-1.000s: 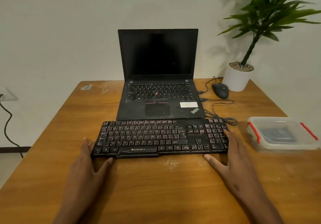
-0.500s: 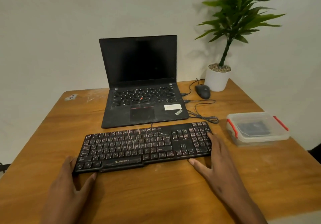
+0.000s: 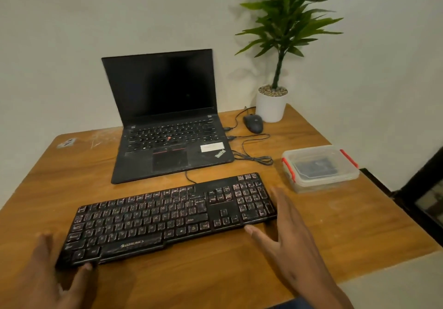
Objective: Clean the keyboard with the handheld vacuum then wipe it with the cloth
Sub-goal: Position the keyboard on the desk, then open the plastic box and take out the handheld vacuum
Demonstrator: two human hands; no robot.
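A dusty black keyboard (image 3: 167,217) lies slanted on the wooden table (image 3: 359,225), in front of an open laptop. My left hand (image 3: 45,277) rests at its near left corner, thumb touching the front edge and fingers straight along the left end. At the keyboard's right end, my right hand (image 3: 290,241) lies with straight fingers, its thumb at the front edge. No vacuum or cloth is in view.
A black laptop (image 3: 167,126) stands open behind the keyboard, cables (image 3: 254,155) running from its right side. A mouse (image 3: 253,123) and a potted plant (image 3: 272,105) sit at the back right. A clear lidded box with red clips (image 3: 320,167) stands right of the keyboard.
The view has swung to the right and the keyboard now looks slanted. Both hands stay at the keyboard's two ends.
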